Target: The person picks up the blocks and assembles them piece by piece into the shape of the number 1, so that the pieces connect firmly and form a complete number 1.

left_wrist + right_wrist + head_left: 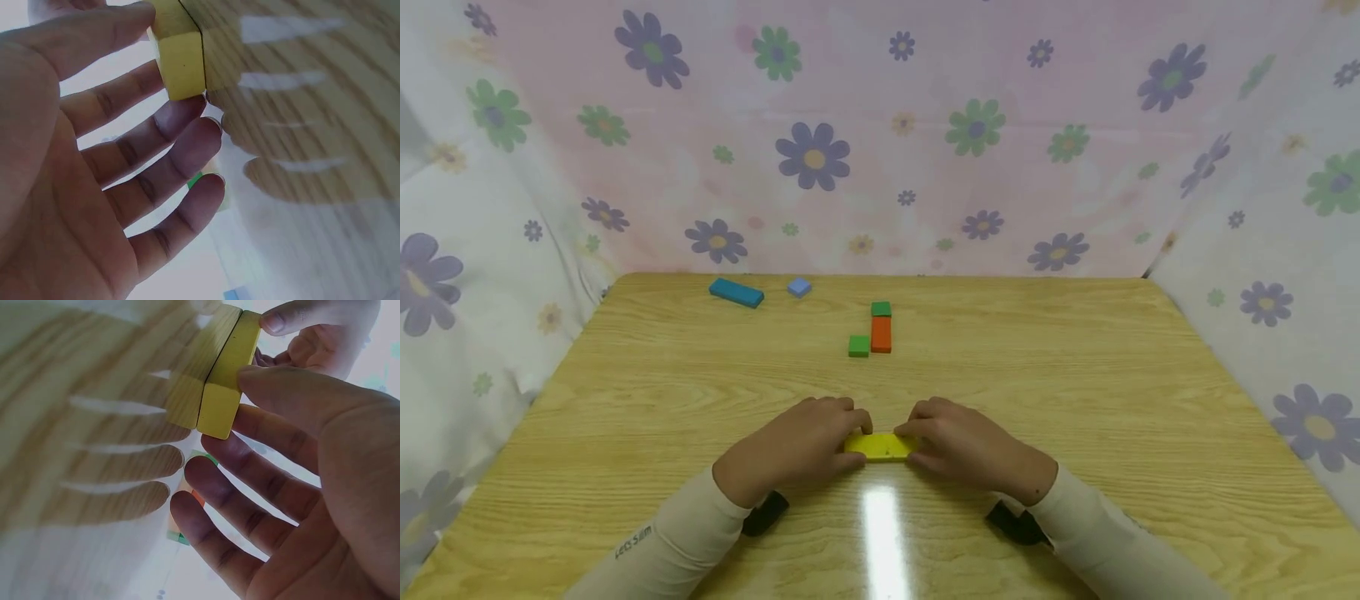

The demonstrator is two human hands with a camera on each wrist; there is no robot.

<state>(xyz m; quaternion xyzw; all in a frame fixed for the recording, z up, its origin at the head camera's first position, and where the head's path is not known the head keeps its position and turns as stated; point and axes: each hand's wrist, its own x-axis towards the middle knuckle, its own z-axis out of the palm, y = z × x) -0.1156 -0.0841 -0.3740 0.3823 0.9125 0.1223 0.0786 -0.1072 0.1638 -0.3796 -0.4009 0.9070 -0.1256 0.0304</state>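
Observation:
A long yellow block [882, 448] lies flat on the wooden table in front of me, its length running left to right. My left hand [801, 442] pinches its left end between thumb and fingers. At the other end my right hand [967, 443] pinches it the same way. In the left wrist view the thumb presses the near side of the yellow block [182, 62], and the lower fingers spread away from it. The right wrist view shows the yellow block [222, 400] against the glossy tabletop, with both thumbs on it.
Beyond the hands lie a red block [882, 335], a dark green block [881, 309] at its far end and a light green block [859, 347] at its left. Farther back are a long blue block [737, 292] and a small periwinkle block [800, 287]. Flowered cloth [880, 167] surrounds the table.

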